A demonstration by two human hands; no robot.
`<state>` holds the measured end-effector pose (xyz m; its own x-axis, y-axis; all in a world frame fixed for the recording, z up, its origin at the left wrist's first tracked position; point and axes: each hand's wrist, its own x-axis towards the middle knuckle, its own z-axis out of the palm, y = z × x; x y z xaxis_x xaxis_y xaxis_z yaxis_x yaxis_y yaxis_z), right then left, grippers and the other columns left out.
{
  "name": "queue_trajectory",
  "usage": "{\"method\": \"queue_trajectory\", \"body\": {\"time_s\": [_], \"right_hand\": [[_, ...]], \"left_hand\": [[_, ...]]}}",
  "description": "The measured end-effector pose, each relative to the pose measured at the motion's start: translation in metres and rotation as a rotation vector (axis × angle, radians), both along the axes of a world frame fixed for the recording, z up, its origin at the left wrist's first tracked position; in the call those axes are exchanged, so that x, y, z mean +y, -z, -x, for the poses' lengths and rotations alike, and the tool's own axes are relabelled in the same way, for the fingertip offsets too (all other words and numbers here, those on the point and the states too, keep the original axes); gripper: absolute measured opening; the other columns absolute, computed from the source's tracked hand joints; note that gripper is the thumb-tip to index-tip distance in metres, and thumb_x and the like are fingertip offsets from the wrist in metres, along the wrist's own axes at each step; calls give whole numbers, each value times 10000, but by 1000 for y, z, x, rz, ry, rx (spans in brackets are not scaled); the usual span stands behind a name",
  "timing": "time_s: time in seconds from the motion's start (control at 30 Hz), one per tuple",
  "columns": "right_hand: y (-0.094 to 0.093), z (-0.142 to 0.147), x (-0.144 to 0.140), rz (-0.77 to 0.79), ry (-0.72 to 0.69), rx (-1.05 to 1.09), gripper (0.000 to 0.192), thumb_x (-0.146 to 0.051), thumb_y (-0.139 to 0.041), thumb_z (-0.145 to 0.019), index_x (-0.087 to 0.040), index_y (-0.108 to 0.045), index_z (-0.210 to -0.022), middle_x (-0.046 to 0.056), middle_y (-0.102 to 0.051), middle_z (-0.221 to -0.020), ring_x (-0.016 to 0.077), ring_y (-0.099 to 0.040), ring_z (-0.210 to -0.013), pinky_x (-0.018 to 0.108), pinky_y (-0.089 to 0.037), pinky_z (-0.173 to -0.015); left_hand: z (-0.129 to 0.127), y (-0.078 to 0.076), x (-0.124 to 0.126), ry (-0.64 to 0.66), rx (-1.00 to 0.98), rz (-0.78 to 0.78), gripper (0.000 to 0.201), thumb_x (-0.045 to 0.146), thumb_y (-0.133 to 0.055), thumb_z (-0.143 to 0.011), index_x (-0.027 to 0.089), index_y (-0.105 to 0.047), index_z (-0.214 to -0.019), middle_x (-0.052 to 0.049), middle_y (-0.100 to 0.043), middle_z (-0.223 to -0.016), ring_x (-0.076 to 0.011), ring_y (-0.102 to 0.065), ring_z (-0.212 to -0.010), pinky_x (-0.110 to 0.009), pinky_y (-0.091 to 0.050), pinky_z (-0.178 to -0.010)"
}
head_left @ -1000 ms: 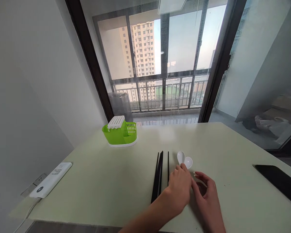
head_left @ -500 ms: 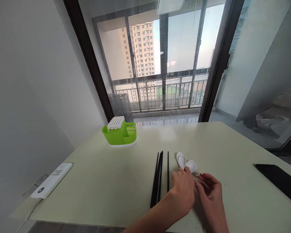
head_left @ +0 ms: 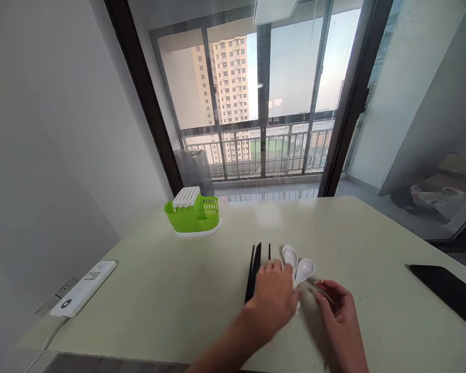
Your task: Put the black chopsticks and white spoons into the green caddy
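Cutlery on a pale bench (head_left: pixel 178 290), catalogued as seen from the head camera.

Left hand (head_left: pixel 274 300): palm down over the near ends of the black chopsticks (head_left: pixel 253 264), fingers spread loosely and lying across them; its grip is slack and flat rather than closed, and whether the fingertips press the sticks or only cover them cannot be told. The flat pose suits gathering or squaring the bundle, since the sticks lie parallel and close together, far tips pointing at the window.

Right hand (head_left: pixel 339 321): resting on its edge just right of the white spoons (head_left: pixel 299 265), thumb and forefinger curled towards a thin spoon handle. The grip is narrow; contact with the handle is likely but too blurred to confirm.

White spoons: two bowls side by side, touching, just right of the chopsticks. Their handles run back under the hands, so the length and count of handles are hidden.

Green holder (head_left: pixel 193 216): stands well apart at the far left of the bench, with a white slotted insert on one side and a basket section beside it.

White power strip (head_left: pixel 84 288): near the left edge, cable dropping off the bench.

Black flat object (head_left: pixel 446 295): at the right edge, partly cut off by the frame; its nature is unclear.
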<state>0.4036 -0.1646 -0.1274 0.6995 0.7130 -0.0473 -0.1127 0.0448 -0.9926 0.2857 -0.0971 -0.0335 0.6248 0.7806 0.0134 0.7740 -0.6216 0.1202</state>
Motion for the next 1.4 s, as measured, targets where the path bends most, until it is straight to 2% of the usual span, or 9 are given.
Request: {"method": "queue_trajectory", "body": {"time_s": [0.07, 0.13, 0.27, 0.43, 0.6, 0.8, 1.1, 1.23, 1.4], "right_hand": [[2, 0, 0, 1, -2, 0, 560, -571, -679, -761, -227, -517, -1171, 86, -595, -1243, 241, -614, -1073, 355, -504, -903], [5, 0, 1, 1, -7, -2, 544, -566, -671, -778, -227, -521, -1175, 82, -598, -1246, 232, -617, -1068, 343, -503, -904], [9, 0, 2, -4, -6, 10, 543, -567, -671, -783, -224, -525, -1178, 81, -599, -1250, 227, -615, -1062, 331, -505, -892], [13, -1, 4, -21, -5, 47, 550, -569, -686, -774, -231, -529, -1179, 68, -597, -1251, 228, -604, -1077, 350, -482, -935], [11, 0, 5, -20, 0, 76, 561, -576, -704, -743, -228, -535, -1149, 74, -603, -1232, 243, -601, -1082, 367, -478, -930], [-1, 2, 3, -2, 13, 97, 578, -588, -711, -716, -226, -539, -1133, 65, -607, -1206, 247, -597, -1086, 372, -466, -937], [-4, 4, 3, -18, 14, 120, 573, -573, -714, -725, -219, -538, -1140, 43, -609, -1169, 229, -590, -1081, 357, -456, -937], [-2, 4, 4, -29, 9, 119, 557, -563, -711, -741, -225, -540, -1150, 40, -607, -1187, 226, -584, -1101, 355, -448, -956], [2, 3, 5, -28, 13, 105, 556, -558, -711, -736, -219, -541, -1142, 46, -611, -1181, 232, -590, -1105, 361, -452, -963]], "left_hand": [[27, -9, 16, 34, -139, 32, 391, 509, -614, -906, 212, -615, -1161, -109, -637, -1188, -273, -587, -1110, -402, -473, -944], [56, -19, 39, -15, -254, -22, 366, 505, -600, -923, 210, -612, -1140, -86, -643, -1176, -250, -581, -1102, -392, -457, -994], [113, -46, 94, -191, -342, -328, 364, 466, -519, -975, 190, -562, -1208, -118, -599, -1288, -265, -494, -1257, -407, -361, -1119], [169, -83, 157, -411, -280, -658, 474, 458, -407, -1014, 139, -484, -1356, -138, -422, -1537, -310, -219, -1479, -461, -182, -1216], [199, -88, 194, -441, -237, -652, 501, 430, -278, -1042, 167, -501, -1405, -96, -440, -1558, -297, -235, -1488, -468, -184, -1208], [205, -73, 207, -366, -237, -619, 529, 369, -196, -1061, 133, -500, -1424, -109, -467, -1545, -231, -405, -1419, -403, -300, -1168], [194, -68, 214, -360, -327, -621, 501, 389, -249, -1056, 192, -586, -1369, -87, -531, -1498, -252, -493, -1378, -448, -408, -1133], [171, -67, 206, -381, -335, -588, 515, 416, -246, -1060, 200, -587, -1381, -79, -525, -1504, -266, -522, -1351, -456, -431, -1116], [123, -65, 189, -364, -297, -572, 521, 426, -251, -1060, 205, -578, -1399, -102, -479, -1539, -297, -584, -1274, -478, -477, -1049]]}}
